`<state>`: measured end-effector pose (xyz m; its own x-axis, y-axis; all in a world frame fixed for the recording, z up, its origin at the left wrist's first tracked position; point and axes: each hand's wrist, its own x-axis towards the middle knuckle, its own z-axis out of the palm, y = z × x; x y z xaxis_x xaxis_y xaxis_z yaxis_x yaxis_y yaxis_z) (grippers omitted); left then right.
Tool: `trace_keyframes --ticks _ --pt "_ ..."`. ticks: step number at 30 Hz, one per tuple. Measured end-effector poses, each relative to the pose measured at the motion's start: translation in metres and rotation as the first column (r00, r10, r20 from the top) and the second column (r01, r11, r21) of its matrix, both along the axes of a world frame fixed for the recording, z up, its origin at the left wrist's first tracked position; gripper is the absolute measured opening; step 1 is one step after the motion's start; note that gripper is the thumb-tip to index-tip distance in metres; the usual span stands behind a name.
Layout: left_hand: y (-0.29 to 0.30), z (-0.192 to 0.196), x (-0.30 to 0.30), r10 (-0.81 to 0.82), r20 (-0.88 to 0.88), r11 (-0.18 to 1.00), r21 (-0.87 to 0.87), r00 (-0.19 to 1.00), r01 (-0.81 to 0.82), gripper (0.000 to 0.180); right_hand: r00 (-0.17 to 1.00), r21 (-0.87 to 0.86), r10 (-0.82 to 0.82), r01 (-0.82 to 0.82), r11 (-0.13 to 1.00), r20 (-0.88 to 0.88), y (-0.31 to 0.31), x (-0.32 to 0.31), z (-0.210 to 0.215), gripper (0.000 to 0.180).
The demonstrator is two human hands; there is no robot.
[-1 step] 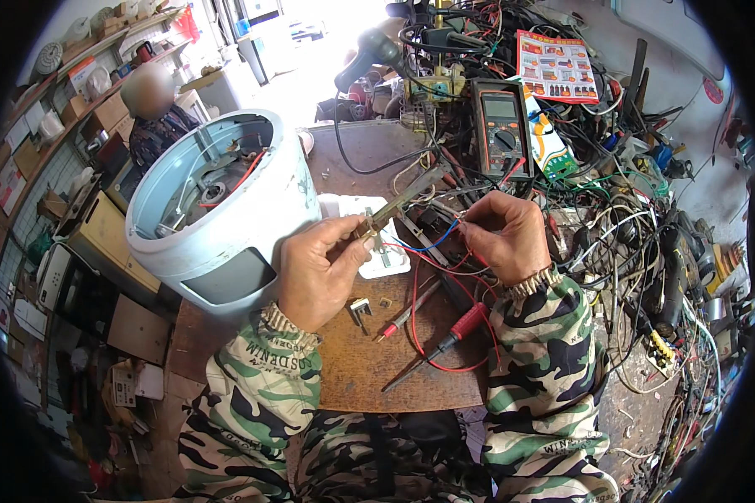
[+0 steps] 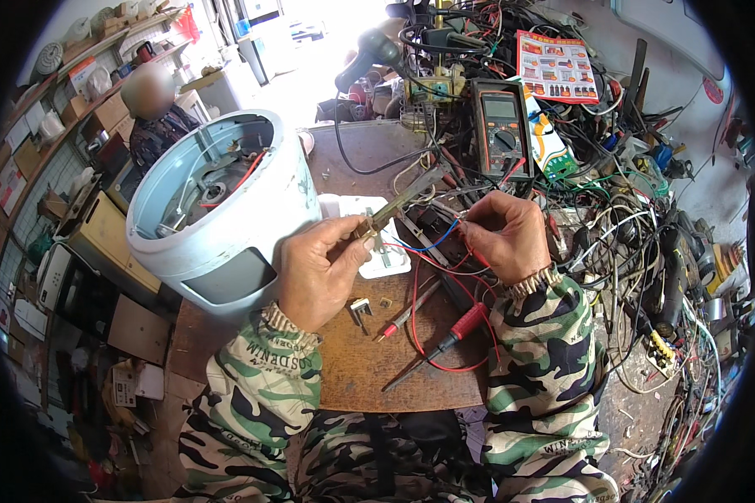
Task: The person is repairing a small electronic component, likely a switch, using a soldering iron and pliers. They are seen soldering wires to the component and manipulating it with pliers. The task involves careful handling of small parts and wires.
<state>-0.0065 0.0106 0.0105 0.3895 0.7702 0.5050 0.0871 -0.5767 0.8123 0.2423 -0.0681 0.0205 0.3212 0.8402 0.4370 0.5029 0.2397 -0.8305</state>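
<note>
We've got the long grey metal tool with a yellowish middle point(image 2: 386, 216) in our left hand point(image 2: 315, 268). The fingers are wrapped shut around its lower end, and the tip points up and right over the bench. Just beside that tip, our right hand point(image 2: 503, 239) has its fingers pinched closed on the thin red and blue wires point(image 2: 434, 243), which loop down toward us. Both hands hover above a flat white plastic plate point(image 2: 384, 261) lying on the brown wooden bench point(image 2: 369, 369).

We can't read any movement from this one look; both grips just seem settled.

Counting it up:
- One big pale blue round plastic housing point(image 2: 218, 210) sits left of the tool, touching our left wrist. It's open on top with wiring inside.
- One dark handheld multimeter point(image 2: 502, 126) lies behind the right hand.
- Two probes lie near us: a red-handled one point(image 2: 461, 323) and a thinner one point(image 2: 407, 314).
- One small metal pronged part point(image 2: 359, 308) is next to them.
- One huge tangle of cables point(image 2: 637, 235) covers the right side.
- One other person point(image 2: 155, 126) sits far back left, well apart from all this.
</note>
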Motion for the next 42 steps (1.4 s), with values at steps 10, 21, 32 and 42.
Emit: trace_keyframes --ticks 10,21,32,42 --pt "-0.005 0.008 0.002 -0.053 0.024 0.999 -0.009 0.998 0.053 0.023 0.998 -0.035 -0.044 0.046 0.998 0.053 0.001 0.005 -0.003 0.012" --pt "0.000 0.004 -0.003 0.026 0.027 0.993 0.113 0.999 -0.029 0.029 0.972 0.135 -0.179 0.200 0.970 -0.154 0.005 0.027 -0.002 0.010" --pt "-0.016 0.021 -0.004 0.132 0.216 0.975 0.150 0.967 -0.167 0.031 0.960 0.167 -0.074 0.122 0.978 -0.270 -0.007 0.033 0.013 0.011" --pt "-0.018 0.026 0.003 0.073 0.289 0.983 0.139 0.955 -0.118 0.028 0.895 -0.337 0.362 -0.268 0.903 0.260 -0.012 0.019 0.009 0.019"
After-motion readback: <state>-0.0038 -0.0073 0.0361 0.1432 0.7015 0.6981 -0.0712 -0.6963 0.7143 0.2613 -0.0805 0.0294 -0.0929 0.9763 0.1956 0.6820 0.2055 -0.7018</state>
